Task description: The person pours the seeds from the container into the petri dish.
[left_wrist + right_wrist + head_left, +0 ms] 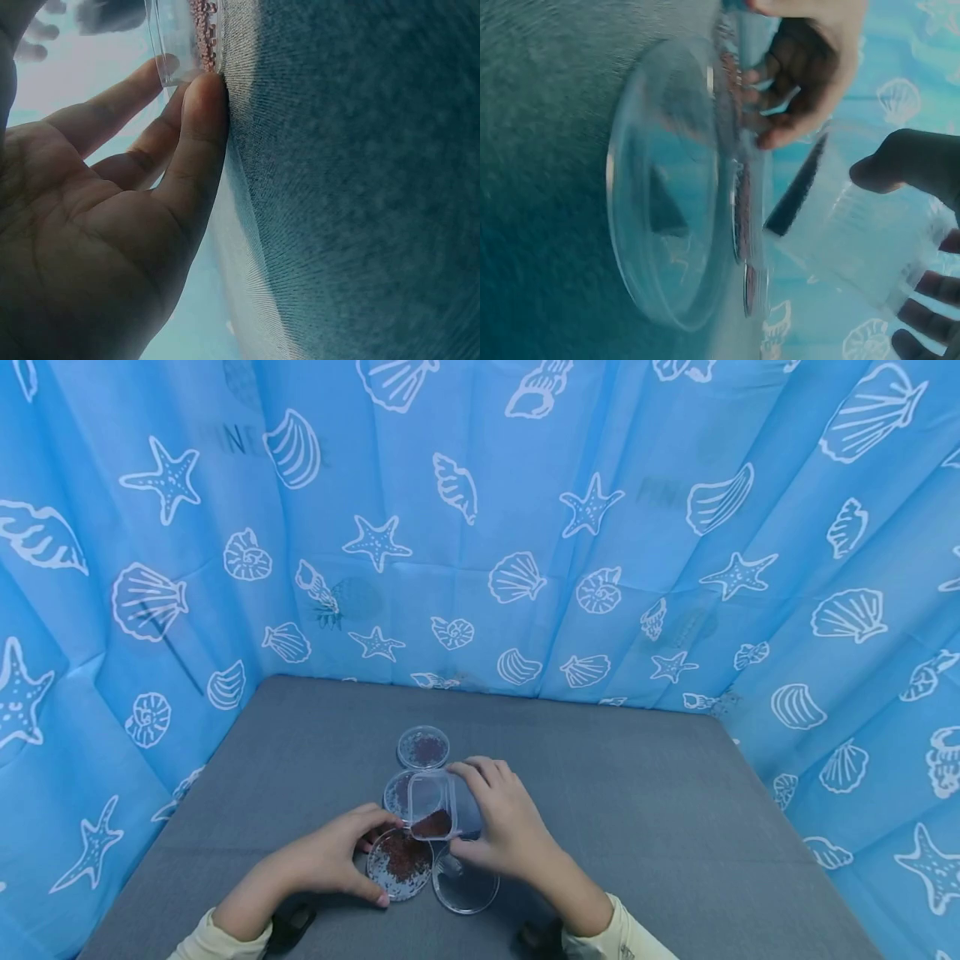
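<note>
My left hand [337, 853] grips a round clear petri dish [401, 888] by its rim, thumb on the near side and fingers on the far side. Reddish-brown granules [406, 855] lie in that dish, which rests on the table. In my right hand [508, 820] is a clear square plastic container [422, 792], tilted above the dishes. Dark brown granules [432, 824] are heaped along its lower side. The left wrist view shows thumb and fingertips at the edge of the dish [175, 45]. In the right wrist view the thumb lies along the container [855, 240].
To the right of the held dish stands another clear petri dish [467, 895], with no granules seen in it. Two more dishes with brown granules, a middle one [396, 792] and a far one [423, 747], stand behind. A blue shell-patterned curtain [480, 543] surrounds the grey table [622, 793].
</note>
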The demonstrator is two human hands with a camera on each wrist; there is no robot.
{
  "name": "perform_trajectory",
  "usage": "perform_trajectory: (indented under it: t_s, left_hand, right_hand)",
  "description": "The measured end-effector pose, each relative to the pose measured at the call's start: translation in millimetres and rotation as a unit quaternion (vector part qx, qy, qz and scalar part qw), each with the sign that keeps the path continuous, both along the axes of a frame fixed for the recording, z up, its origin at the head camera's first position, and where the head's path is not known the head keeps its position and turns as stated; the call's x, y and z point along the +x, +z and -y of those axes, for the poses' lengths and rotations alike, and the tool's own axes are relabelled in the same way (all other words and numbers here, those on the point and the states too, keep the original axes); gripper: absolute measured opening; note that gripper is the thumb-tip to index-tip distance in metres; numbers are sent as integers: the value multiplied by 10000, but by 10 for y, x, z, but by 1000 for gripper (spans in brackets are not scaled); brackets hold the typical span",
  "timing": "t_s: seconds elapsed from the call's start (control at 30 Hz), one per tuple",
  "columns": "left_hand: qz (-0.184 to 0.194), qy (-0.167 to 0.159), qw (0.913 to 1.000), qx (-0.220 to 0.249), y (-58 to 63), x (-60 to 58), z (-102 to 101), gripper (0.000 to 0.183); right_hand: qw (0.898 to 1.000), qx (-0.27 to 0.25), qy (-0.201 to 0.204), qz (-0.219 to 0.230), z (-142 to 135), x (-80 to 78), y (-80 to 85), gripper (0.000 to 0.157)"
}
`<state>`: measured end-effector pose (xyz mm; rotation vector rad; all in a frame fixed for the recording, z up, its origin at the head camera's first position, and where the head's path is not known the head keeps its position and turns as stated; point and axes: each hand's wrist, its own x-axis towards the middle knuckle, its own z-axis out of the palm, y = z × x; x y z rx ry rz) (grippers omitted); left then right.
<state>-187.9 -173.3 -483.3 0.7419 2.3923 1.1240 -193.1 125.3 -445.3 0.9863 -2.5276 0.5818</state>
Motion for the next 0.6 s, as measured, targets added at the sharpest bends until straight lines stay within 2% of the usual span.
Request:
perform_trajectory:
  t_s: [0.07,0.17,0.33,0.47,0.6]
  left_hand:
    - [4,8,10000,28,2,3,0,85]
    - [-41,-34,9999,123,7,9,-1,86]
    - [-49,-19,9998,169,7,12,-10,88]
    - [-74,27,9999,106,-5,13,-12,89]
    - [-136,-25,9998,144,9,18,-5,88]
  right_hand:
    - [9978,-442,-91,496,-51,-33,5,92]
    - [9843,-1209,-135,1276,-145,-111,-5,93]
    - [9445,-2251,-382,2361,-350,-318,-80,89]
    - [9114,-2787,-716,2941,-532,-500,-131,86]
    - [8929,-3030,-910,3204,-718,-677,-181,85]
